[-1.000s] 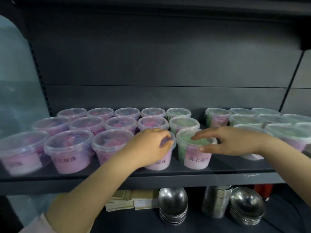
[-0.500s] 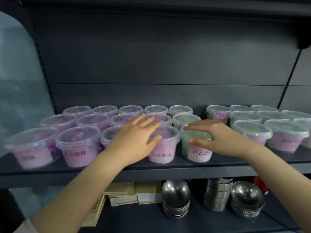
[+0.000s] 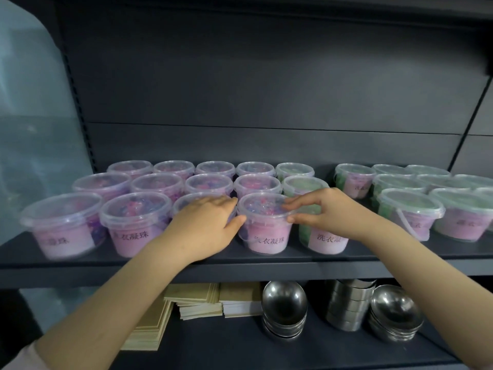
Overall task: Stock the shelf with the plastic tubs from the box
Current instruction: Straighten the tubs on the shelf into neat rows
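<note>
Rows of clear lidded plastic tubs fill the dark shelf [image 3: 80, 265], pink ones on the left and green ones [image 3: 408, 217] on the right. A pink front tub [image 3: 266, 233] stands between my hands. My left hand [image 3: 205, 225] lies flat over the neighbouring front tub, its thumb against the pink tub's left rim. My right hand [image 3: 328, 212] pinches the pink tub's right rim with forefinger and thumb and partly hides a green front tub [image 3: 329, 240]. The box is out of view.
On the shelf below stand stacked steel bowls [image 3: 284, 308], a stack of steel cups [image 3: 349, 305], more bowls [image 3: 394, 313] and piles of tan paper [image 3: 197, 300]. A clear plastic sheet [image 3: 32, 129] hangs at the left. A gap separates the pink and green groups.
My left hand let go of the pink tub's top, opened and slid left. My right hand moved left from the green tub's lid to the pink tub's rim.
</note>
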`<state>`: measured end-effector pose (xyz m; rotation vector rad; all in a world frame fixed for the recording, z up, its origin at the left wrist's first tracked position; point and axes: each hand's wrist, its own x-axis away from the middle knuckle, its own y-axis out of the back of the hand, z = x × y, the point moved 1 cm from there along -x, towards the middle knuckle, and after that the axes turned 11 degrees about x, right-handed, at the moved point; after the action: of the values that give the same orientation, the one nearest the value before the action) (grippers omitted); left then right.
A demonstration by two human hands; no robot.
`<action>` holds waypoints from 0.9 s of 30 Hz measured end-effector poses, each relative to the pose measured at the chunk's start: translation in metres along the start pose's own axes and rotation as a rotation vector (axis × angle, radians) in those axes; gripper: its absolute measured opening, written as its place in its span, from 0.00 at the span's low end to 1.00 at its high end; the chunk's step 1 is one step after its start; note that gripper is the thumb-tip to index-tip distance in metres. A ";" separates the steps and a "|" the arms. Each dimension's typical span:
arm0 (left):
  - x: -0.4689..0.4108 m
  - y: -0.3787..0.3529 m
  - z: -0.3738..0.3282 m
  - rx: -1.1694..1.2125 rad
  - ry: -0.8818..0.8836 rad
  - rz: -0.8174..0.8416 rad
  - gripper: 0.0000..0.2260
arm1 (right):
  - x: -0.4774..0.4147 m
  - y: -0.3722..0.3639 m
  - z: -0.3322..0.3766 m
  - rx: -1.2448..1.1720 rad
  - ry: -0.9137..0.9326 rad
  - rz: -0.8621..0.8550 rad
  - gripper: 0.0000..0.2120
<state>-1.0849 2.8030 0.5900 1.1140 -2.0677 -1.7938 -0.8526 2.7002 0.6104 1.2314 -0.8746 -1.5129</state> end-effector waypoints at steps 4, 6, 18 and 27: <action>-0.006 -0.002 -0.011 -0.026 -0.029 -0.023 0.29 | 0.004 0.002 0.003 0.038 -0.008 -0.027 0.21; -0.011 -0.006 -0.026 -0.002 -0.144 -0.092 0.28 | 0.009 0.008 -0.001 0.030 -0.007 -0.067 0.23; -0.026 -0.009 -0.036 0.177 -0.234 0.014 0.16 | 0.037 0.034 -0.052 0.024 -0.120 0.155 0.14; -0.037 0.002 -0.041 0.196 -0.136 0.089 0.17 | 0.037 0.036 -0.053 -0.005 -0.113 0.178 0.19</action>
<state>-1.0357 2.7947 0.6138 0.9513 -2.3754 -1.6981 -0.7940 2.6571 0.6209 1.0438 -1.0261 -1.4508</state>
